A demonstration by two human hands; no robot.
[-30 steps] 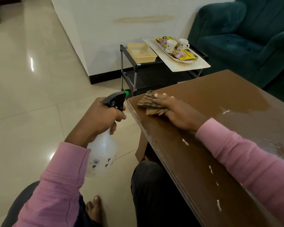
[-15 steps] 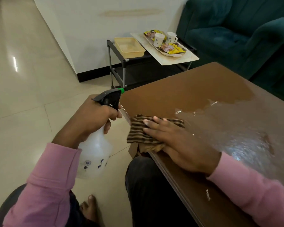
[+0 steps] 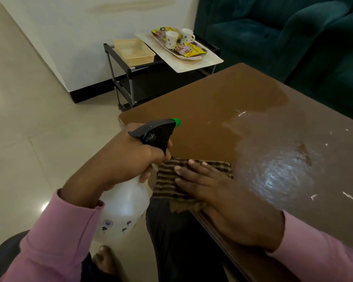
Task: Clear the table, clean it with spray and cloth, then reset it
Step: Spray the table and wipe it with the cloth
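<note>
Bench [image 3: 202,102] wet beyond the cloth [image 3: 167,180]; my right hand [image 3: 228,200], fingers [image 3: 200,169] straight, presses it at the near edge; left hand [image 3: 126,159] grips the spray bottle [image 3: 124,208].

Cloth [image 3: 183,180] on desk [image 3: 212,110] near edge under right hand [image 3: 218,192], bottle [image 3: 126,202] in left hand [image 3: 126,159] left of it, rack [image 3: 151,78] with tray [image 3: 179,45] behind desk.

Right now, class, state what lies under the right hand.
A striped cloth lies under the right hand, on the table edge and overhanging it. The hand covers the cloth's middle.
</note>
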